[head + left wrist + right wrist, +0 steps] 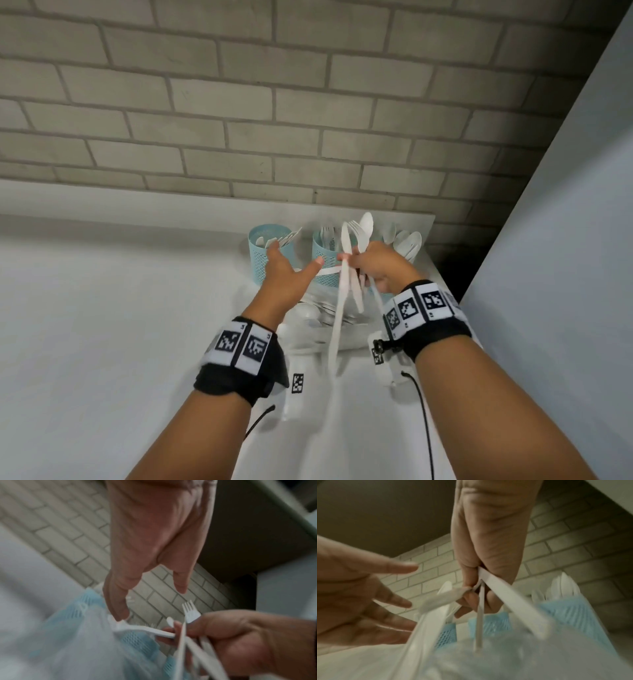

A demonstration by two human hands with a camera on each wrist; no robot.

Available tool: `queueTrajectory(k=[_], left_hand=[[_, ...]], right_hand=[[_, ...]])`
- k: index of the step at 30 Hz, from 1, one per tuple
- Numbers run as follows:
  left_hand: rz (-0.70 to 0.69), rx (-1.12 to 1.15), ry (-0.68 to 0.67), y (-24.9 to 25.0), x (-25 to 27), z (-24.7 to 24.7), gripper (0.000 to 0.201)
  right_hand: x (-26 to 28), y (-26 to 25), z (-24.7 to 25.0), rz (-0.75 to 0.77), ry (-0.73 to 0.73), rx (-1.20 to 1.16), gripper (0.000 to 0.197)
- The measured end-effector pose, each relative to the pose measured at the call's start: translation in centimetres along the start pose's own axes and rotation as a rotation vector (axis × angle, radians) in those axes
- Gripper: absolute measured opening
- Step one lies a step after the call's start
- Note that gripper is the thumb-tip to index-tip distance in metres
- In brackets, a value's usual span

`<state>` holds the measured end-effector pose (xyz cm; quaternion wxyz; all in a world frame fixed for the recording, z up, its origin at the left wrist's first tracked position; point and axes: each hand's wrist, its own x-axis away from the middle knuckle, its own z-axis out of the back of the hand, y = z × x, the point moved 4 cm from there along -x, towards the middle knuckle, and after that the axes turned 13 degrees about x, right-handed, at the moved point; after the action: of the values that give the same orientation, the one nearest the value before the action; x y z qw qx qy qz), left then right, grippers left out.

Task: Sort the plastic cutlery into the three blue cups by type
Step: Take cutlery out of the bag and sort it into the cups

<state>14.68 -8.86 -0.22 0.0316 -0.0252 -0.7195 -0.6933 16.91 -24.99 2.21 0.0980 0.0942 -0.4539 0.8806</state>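
Cutlery bunch (352, 260), knife, forks and a spoon, is gripped in the right hand (380, 270) above the cups (270, 253). Left hand (284, 274) is spread open, holding nothing. Third cup's mostly hidden; the pile (318, 318) below is blurry.

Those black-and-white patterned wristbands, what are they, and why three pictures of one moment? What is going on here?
No robot here: a person works with bare hands. The bands hold small cameras, so two pictures look along each hand, and the third comes from a camera on the head. The right hand grips a mixed bunch of white plastic cutlery: a knife, fork and spoon show. The left hand, fingers spread, touches one piece sticking out sideways. Behind, on the white counter, stand blue mesh cups; the rightmost shows spoons. More cutlery lies below the hands.
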Motion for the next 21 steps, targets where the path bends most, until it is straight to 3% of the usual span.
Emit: queueTrajectory(k=[2, 4, 8, 10, 12, 17, 21], left_hand=[[0.116, 0.042, -0.089, -0.9, 0.1, -1.5, 0.100], [0.121, 0.008, -0.165, -1.4, 0.5, -2.9, 0.093], [0.082, -0.015, -0.067, -1.9, 0.4, -2.6, 0.067], [0.063, 0.044, -0.001, -1.9, 0.1, -1.4, 0.039], [0.055, 0.061, -0.019, -2.0, 0.0, -0.2, 0.011], [0.189, 0.279, -0.130, -1.8, 0.2, 0.5, 0.019], [0.200, 0.439, -0.178, -1.6, 0.1, -0.4, 0.022]], right_hand=[[-0.6, 1.2, -1.7, -0.154, -0.005, -0.150, 0.014], [-1.1, 2.1, -3.0, -0.262, -0.015, -0.241, 0.010], [-1.1, 2.3, -3.3, -0.278, 0.009, -0.297, 0.012], [-0.7, 2.0, -2.2, -0.243, 0.061, -0.342, 0.018], [-0.3, 1.7, -1.1, -0.197, 0.102, -0.398, 0.021], [0.8, 0.1, -0.2, -0.096, 0.102, -0.429, 0.017], [1.7, 0.1, -2.3, -0.093, -0.110, -0.404, 0.023]])
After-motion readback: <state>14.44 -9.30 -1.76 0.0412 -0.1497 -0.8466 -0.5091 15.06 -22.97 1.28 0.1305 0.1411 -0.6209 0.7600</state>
